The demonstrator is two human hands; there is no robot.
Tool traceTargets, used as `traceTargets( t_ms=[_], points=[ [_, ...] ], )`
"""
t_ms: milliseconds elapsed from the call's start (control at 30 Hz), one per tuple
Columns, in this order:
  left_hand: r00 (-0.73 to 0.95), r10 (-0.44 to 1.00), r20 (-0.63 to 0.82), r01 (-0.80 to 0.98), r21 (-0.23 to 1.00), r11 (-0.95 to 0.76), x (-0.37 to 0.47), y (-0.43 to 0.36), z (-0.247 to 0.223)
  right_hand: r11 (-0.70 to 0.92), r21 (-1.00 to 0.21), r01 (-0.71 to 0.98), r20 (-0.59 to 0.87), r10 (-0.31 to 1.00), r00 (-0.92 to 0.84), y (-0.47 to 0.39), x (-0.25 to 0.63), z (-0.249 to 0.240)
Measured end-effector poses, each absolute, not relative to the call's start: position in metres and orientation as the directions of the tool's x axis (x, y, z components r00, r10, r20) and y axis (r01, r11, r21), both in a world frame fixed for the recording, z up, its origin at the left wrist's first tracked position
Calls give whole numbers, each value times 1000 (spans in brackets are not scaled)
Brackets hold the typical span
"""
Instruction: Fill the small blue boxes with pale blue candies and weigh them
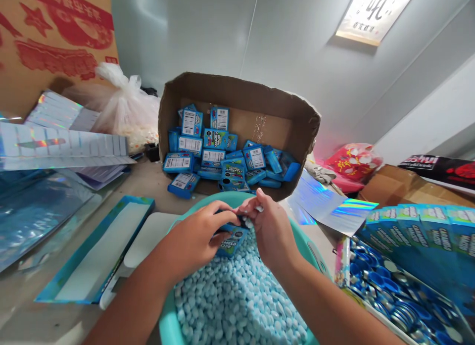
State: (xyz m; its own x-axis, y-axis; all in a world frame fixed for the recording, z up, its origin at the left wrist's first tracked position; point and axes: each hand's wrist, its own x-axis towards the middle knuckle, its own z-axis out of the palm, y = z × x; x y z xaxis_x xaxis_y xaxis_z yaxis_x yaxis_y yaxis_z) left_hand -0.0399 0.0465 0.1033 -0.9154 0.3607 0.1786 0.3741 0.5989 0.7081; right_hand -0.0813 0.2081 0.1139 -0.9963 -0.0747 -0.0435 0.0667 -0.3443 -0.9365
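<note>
The hands were seen close together in the head view, over the near part of a turquoise tub (168,313). A small blue candy box (230,241), printed "CARAMELO", was gripped by the left hand (204,231), its fingers closed around the left side and top. The box was tilted, placed between the two hands and just above the pale blue candies (241,290) with which the tub was filled. At its upper right corner the right hand (273,231) was placed, and a few white candies (260,208) were pinched between its fingertips.

Beyond the tub, a brown cardboard carton (241,105) was laid with its open side facing the hands, and similar blue boxes (213,159) were heaped inside it. To the left, a long blue-edged tray (107,253) was set on the table; to the right, blue and silver round pieces (401,290) were piled in a container.
</note>
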Motion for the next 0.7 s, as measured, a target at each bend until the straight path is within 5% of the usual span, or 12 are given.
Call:
traceTargets(
  t_ms=[700],
  points=[
    [-957,256,134,277,684,675,-39,45,107,-191,-981,-23,56,-167,-984,204,-79,107]
  ],
)
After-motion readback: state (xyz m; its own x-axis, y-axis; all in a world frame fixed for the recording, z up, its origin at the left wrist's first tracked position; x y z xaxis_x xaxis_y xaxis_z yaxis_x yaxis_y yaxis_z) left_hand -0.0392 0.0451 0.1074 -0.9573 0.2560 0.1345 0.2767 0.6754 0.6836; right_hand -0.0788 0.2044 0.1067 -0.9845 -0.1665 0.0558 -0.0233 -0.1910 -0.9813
